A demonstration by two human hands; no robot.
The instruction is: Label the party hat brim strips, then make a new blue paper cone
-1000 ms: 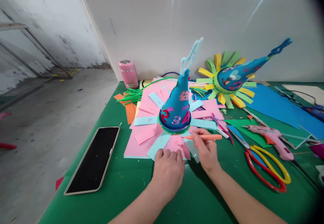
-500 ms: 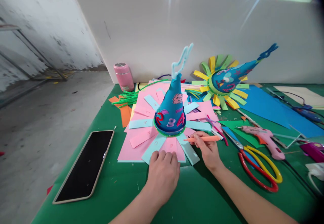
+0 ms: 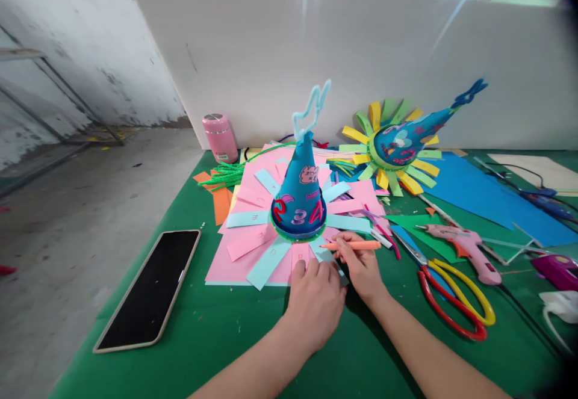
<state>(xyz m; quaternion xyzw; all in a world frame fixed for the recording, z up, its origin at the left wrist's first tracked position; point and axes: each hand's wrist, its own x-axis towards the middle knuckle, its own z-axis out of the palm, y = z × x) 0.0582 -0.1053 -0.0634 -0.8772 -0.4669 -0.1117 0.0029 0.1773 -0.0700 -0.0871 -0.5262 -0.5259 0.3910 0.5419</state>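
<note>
A blue cone hat [image 3: 298, 176] stands upright on pink paper, ringed by pink and light blue paper strips, some with letters on them. Pipe cleaner in pale blue [image 3: 311, 110] loops up from its tip. Between the fingers of my right hand [image 3: 363, 275] is an orange marker [image 3: 363, 245], its tip over a light blue strip [image 3: 321, 251] at the hat's lower right. My left hand [image 3: 316, 303] lies palm down across the strip ends, fingers stretched forward and partly covering a pink strip [image 3: 299, 256] with a letter.
A second blue hat [image 3: 400, 143] with yellow and green loops leans at the back. Scissors [image 3: 451, 293], a pink glue gun [image 3: 465, 245] and blue sheets lie right. A phone [image 3: 149, 290] lies left; a pink flask [image 3: 220, 138] and green pipe cleaners [image 3: 226, 175] stand behind.
My left hand has shifted right, from the light blue and pink strips onto the lower right ones. The marker and my right hand have moved slightly left with the hat in view.
</note>
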